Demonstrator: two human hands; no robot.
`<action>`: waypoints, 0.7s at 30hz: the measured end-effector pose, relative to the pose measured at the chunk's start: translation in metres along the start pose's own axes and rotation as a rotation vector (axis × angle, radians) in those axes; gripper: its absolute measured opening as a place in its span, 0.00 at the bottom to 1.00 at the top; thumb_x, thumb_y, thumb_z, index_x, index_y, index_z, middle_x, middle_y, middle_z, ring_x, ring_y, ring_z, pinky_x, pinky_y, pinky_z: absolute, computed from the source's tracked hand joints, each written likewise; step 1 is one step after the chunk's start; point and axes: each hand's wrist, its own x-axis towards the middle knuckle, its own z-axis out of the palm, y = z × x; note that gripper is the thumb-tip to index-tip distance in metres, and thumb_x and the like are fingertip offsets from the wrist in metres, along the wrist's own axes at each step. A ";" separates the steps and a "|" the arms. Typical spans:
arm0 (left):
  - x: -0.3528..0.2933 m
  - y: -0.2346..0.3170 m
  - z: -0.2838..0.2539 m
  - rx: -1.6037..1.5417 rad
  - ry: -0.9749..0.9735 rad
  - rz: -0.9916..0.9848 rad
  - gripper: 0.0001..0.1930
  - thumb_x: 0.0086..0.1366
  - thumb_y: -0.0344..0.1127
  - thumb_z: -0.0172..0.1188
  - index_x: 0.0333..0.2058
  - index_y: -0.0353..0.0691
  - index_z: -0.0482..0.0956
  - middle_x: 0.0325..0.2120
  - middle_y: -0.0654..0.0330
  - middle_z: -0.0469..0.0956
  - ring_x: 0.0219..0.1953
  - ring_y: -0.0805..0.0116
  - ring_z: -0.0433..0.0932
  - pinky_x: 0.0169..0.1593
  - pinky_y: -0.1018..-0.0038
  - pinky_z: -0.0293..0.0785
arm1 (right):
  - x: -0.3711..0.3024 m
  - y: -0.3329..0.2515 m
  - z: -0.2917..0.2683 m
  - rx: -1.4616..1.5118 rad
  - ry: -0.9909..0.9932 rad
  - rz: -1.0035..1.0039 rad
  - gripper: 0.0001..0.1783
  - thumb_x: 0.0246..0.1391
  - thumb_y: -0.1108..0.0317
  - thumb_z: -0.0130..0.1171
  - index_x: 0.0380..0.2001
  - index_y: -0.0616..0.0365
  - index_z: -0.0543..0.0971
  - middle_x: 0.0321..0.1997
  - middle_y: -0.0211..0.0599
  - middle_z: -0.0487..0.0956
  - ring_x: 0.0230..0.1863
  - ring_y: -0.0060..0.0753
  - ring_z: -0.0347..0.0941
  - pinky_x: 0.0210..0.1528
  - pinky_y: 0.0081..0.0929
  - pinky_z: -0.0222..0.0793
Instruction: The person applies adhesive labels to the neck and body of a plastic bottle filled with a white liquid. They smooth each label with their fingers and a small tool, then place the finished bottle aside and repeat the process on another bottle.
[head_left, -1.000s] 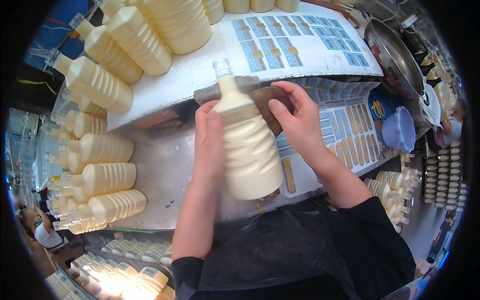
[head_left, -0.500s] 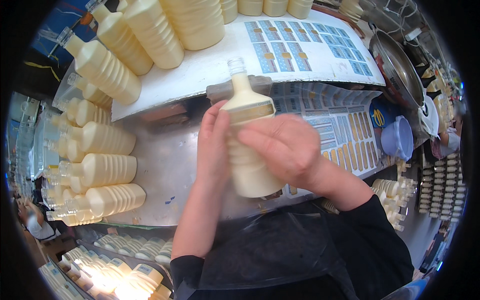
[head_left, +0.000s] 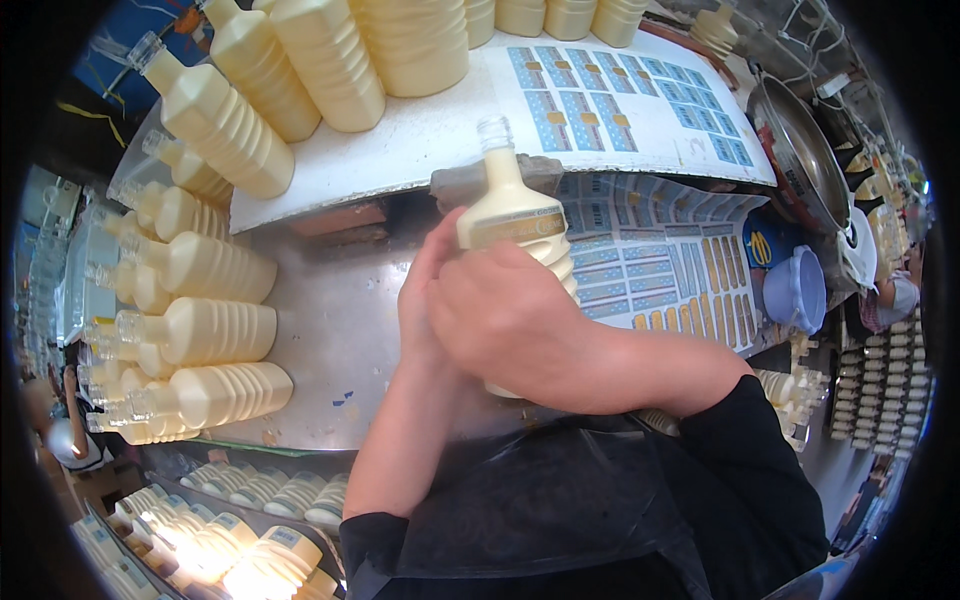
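Holding a cream, ribbed, gold-labelled bottle (head_left: 508, 202) over the metal table (head_left: 325, 320); clasping its left side with the left hand (head_left: 422, 278), with fingers pressed along it; crossing its front with the right hand (head_left: 510, 310), hiding those fingers, so cannot tell whether pinching; working beside blue-and-gold label sheets (head_left: 627, 268), near similar bottles (head_left: 218, 332) at left.

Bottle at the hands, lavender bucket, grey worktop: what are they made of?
Bottle: glossy plastic or glass, can't tell which; mouth see-through, body cream. Bucket: probably moulded plastic, satin; even colour, smooth wall. Worktop: likely bare sheet metal, dull; soft grey reflections.
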 end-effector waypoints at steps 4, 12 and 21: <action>0.002 -0.005 -0.012 -0.113 -0.021 0.007 0.26 0.82 0.50 0.33 0.65 0.42 0.69 0.59 0.53 0.75 0.61 0.56 0.74 0.66 0.60 0.68 | 0.011 0.002 -0.003 -0.086 0.052 0.034 0.13 0.38 0.71 0.60 0.32 0.61 0.81 0.26 0.35 0.72 0.30 0.34 0.71 0.33 0.29 0.63; -0.010 -0.002 0.003 0.101 0.002 0.056 0.27 0.81 0.54 0.38 0.67 0.43 0.66 0.61 0.59 0.74 0.61 0.61 0.73 0.67 0.62 0.66 | 0.013 0.010 0.007 0.249 -0.024 0.248 0.13 0.52 0.72 0.60 0.41 0.63 0.79 0.33 0.45 0.79 0.39 0.45 0.79 0.40 0.37 0.72; 0.010 -0.006 0.013 0.729 0.037 0.088 0.26 0.79 0.52 0.50 0.64 0.38 0.66 0.55 0.57 0.76 0.54 0.68 0.78 0.57 0.67 0.77 | -0.006 0.060 0.010 0.655 0.248 0.717 0.20 0.64 0.74 0.50 0.59 0.58 0.70 0.55 0.53 0.76 0.57 0.51 0.76 0.60 0.39 0.70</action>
